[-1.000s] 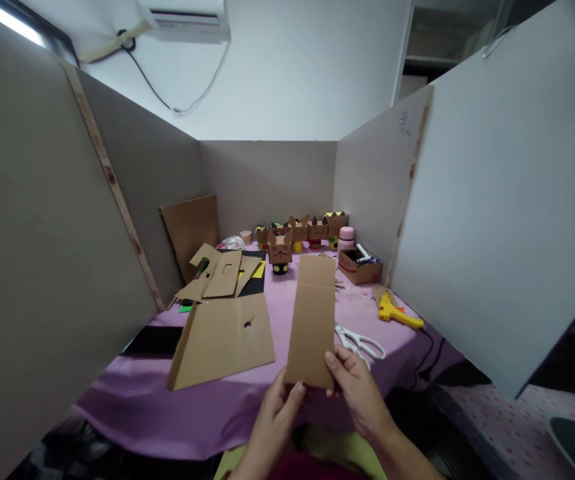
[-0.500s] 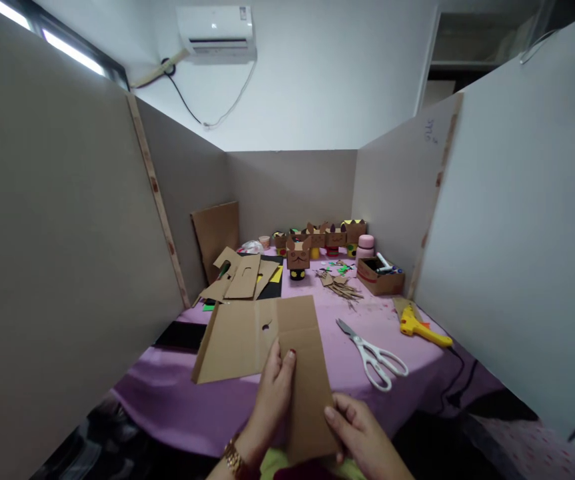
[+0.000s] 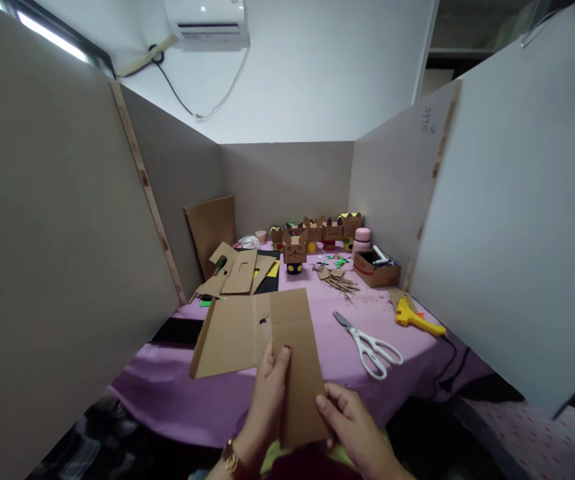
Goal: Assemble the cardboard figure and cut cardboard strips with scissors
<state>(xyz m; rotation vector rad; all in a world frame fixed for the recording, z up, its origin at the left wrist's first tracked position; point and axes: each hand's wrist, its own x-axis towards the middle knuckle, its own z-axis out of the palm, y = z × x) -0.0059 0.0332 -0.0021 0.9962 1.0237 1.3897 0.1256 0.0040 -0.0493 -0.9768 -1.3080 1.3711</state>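
Right hand (image 3: 350,417): is pinching the strip's lower right edge, thumb on the face; a light pinch should be keeping the board from denting.
Left hand (image 3: 270,380): is clasping the left edge, thumb on top; that thumb should be lying flat, steadying the panel without bowing it.
Cardboard strip (image 3: 300,370): is sitting between the 2 hands, above the table's near edge; opposing grips should be pulling evenly so it isn't twisting along the faint crease near its far end.
Cardboard sheet (image 3: 232,340): is lying left, partly covered in view by the strip; can't tell if they're touching.
Scissors (image 3: 355,332): are resting on the right, blades pointing away, nobody holding them.
Glue gun (image 3: 406,315): is lying beyond, at the table's right side.
Scraps (image 3: 337,279): are lying in a loose pile, well apart from the hands.
Cat figure (image 3: 295,252): is standing upright at the back, in front of the others.
Change vs 1.0 s ago: strip is sitting lower and slanting; left hand is gripping higher; scissors are showing whole.
Change vs 0.5 s ago: grips are matching; only the view is shifting slightly.
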